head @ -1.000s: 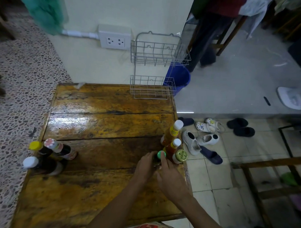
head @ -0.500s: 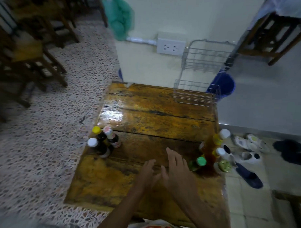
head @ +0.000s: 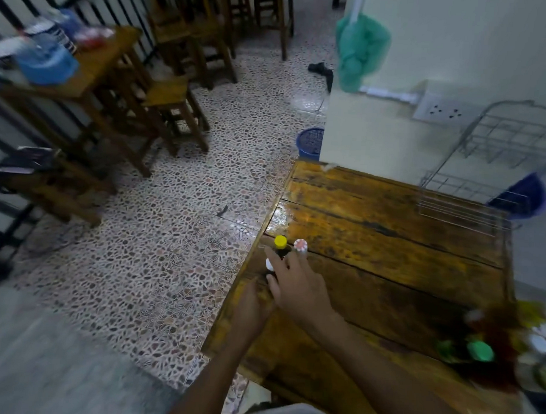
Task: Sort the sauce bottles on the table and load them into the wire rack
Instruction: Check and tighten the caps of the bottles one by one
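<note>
Reaching right hand (head: 296,288), fingers spread open over yellow-capped bottle (head: 280,245), left hand (head: 253,305) grip unclear

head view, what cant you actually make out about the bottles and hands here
- White-capped bottle, head view: the right hand covers all but its cap.
- Left hand: fingers hidden under the right hand, grip unclear.
- Right-side bottles around the green cap: motion blur, count and labels unreadable.
- Wire rack: blurred, right part cut by the frame edge.
- Yellow-capped bottle: label too small.
</note>
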`<move>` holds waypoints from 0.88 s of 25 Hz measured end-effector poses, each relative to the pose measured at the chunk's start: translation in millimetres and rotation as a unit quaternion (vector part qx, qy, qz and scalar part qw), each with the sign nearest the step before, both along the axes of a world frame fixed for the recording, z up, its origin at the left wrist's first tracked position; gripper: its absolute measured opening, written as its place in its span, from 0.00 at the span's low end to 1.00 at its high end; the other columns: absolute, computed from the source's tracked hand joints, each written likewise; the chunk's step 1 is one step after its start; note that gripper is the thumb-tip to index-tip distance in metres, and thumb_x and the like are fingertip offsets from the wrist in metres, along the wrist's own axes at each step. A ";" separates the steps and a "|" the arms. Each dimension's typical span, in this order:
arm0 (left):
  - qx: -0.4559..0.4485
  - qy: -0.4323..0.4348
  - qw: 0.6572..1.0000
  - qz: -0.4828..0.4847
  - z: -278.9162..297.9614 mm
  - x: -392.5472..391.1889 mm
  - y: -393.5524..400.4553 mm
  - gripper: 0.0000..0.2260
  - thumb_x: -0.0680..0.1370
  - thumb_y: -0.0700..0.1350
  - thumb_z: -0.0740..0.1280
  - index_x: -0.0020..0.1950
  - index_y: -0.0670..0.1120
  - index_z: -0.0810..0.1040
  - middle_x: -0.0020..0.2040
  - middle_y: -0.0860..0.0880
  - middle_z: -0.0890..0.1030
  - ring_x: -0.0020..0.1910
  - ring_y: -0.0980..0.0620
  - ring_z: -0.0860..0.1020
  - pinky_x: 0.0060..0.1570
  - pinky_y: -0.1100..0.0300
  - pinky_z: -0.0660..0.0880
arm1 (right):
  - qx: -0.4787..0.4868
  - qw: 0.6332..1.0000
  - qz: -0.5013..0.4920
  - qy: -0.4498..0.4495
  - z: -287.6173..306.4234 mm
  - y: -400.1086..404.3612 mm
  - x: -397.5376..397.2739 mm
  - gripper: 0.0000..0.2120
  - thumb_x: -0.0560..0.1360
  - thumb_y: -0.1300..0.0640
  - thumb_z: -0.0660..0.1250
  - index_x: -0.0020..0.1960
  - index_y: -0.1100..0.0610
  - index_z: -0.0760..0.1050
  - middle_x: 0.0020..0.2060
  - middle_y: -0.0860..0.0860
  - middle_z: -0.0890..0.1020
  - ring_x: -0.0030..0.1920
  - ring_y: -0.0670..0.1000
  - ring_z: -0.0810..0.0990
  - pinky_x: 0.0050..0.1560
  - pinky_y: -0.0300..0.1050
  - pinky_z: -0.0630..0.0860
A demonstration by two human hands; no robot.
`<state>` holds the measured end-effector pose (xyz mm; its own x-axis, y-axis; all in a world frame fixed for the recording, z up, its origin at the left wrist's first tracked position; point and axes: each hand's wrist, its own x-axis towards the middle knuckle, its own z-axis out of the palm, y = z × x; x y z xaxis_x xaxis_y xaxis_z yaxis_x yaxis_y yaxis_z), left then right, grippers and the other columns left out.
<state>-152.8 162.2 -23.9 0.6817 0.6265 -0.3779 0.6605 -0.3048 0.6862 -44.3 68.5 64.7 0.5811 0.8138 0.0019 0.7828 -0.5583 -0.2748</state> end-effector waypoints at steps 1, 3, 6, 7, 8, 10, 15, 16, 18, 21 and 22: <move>-0.008 -0.001 1.000 -0.013 3.7 4.6 3.1 0.17 0.78 0.44 0.73 0.64 0.44 0.74 0.55 0.52 0.81 0.50 0.57 0.79 0.46 0.68 0.75 | -0.007 1.000 -0.005 -0.004 -1.2 5.9 0.7 0.24 0.79 0.45 0.64 0.73 0.49 0.65 0.52 0.54 0.75 0.54 0.57 0.77 0.28 0.46 0.75; -0.017 -0.012 0.999 -0.043 9.4 13.6 3.1 0.08 0.82 0.41 0.67 0.60 0.42 0.76 0.48 0.52 0.80 0.40 0.64 0.74 0.37 0.74 0.69 | -0.013 1.000 -0.010 -0.002 -3.3 9.3 -0.6 0.19 0.78 0.44 0.64 0.66 0.50 0.68 0.50 0.53 0.75 0.52 0.56 0.77 0.27 0.45 0.72; -0.016 -0.045 0.997 -0.058 5.8 22.8 -0.7 0.10 0.80 0.49 0.66 0.58 0.46 0.77 0.51 0.48 0.83 0.39 0.61 0.77 0.33 0.71 0.68 | -0.015 1.000 0.018 0.007 -6.3 -1.8 -2.6 0.15 0.78 0.44 0.63 0.59 0.52 0.70 0.47 0.52 0.77 0.46 0.54 0.78 0.26 0.46 0.72; -0.015 -0.050 0.997 -0.065 0.2 24.2 -2.3 0.11 0.78 0.54 0.66 0.57 0.51 0.77 0.50 0.51 0.83 0.40 0.59 0.78 0.33 0.67 0.70 | -0.017 0.999 0.030 0.000 -8.0 -10.0 -1.5 0.14 0.79 0.44 0.63 0.58 0.53 0.71 0.45 0.51 0.77 0.44 0.53 0.78 0.26 0.45 0.72; -0.012 -0.056 0.995 -0.078 -5.3 24.8 -5.3 0.11 0.75 0.58 0.66 0.54 0.55 0.75 0.48 0.54 0.82 0.41 0.58 0.79 0.34 0.63 0.71 | -0.021 0.999 0.031 -0.004 -10.0 -20.9 1.7 0.14 0.79 0.43 0.61 0.56 0.52 0.71 0.44 0.50 0.77 0.43 0.52 0.77 0.27 0.45 0.71; -0.039 -0.065 0.992 -0.098 -7.2 27.1 -18.3 0.13 0.72 0.61 0.69 0.52 0.58 0.73 0.46 0.56 0.81 0.42 0.58 0.80 0.35 0.59 0.73 | -0.027 0.999 0.009 0.031 -6.4 -48.0 14.2 0.14 0.81 0.41 0.55 0.55 0.50 0.69 0.45 0.48 0.76 0.44 0.51 0.75 0.34 0.45 0.71; -0.125 -0.056 0.952 -0.275 -6.1 50.6 -53.6 0.25 0.65 0.53 0.78 0.60 0.66 0.76 0.56 0.57 0.80 0.54 0.57 0.80 0.50 0.53 0.80 | -0.034 0.996 -0.050 0.065 12.1 -128.8 36.7 0.16 0.83 0.40 0.51 0.59 0.49 0.70 0.50 0.45 0.77 0.47 0.47 0.75 0.44 0.45 0.77; -0.145 -0.057 0.942 -0.297 -2.9 59.5 -60.8 0.25 0.65 0.51 0.78 0.59 0.67 0.77 0.56 0.56 0.80 0.54 0.57 0.80 0.50 0.53 0.80 | -0.045 0.995 -0.066 0.060 12.9 -143.7 41.5 0.16 0.83 0.40 0.51 0.57 0.49 0.70 0.49 0.45 0.76 0.46 0.46 0.75 0.43 0.44 0.77; -0.182 -0.051 0.927 -0.323 6.7 74.4 -74.7 0.27 0.65 0.49 0.78 0.61 0.65 0.78 0.55 0.56 0.83 0.51 0.57 0.82 0.46 0.57 0.78 | -0.057 0.995 -0.087 0.006 10.5 -166.4 50.6 0.14 0.82 0.40 0.52 0.51 0.49 0.69 0.43 0.46 0.74 0.40 0.46 0.72 0.34 0.41 0.73; -0.195 -0.023 0.909 -0.369 17.4 90.2 -93.7 0.30 0.65 0.52 0.77 0.67 0.59 0.78 0.53 0.56 0.84 0.46 0.56 0.82 0.40 0.60 0.76 | -0.059 0.988 -0.124 -0.070 6.1 -192.6 59.3 0.16 0.82 0.42 0.53 0.42 0.50 0.69 0.34 0.46 0.72 0.33 0.47 0.70 0.24 0.43 0.68; -0.177 -0.011 0.910 -0.375 20.3 93.4 -98.3 0.29 0.65 0.53 0.76 0.67 0.58 0.79 0.52 0.56 0.84 0.47 0.55 0.82 0.39 0.59 0.76 | -0.055 0.985 -0.150 -0.060 4.9 -196.7 60.0 0.18 0.82 0.43 0.52 0.39 0.50 0.69 0.32 0.46 0.72 0.31 0.47 0.70 0.24 0.45 0.68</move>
<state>-59.4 64.0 -3.6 0.8775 -0.1764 -0.4459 0.3422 -0.4213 0.8399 15.7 -128.2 69.7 0.7961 0.6052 0.0064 0.6017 -0.7903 -0.1156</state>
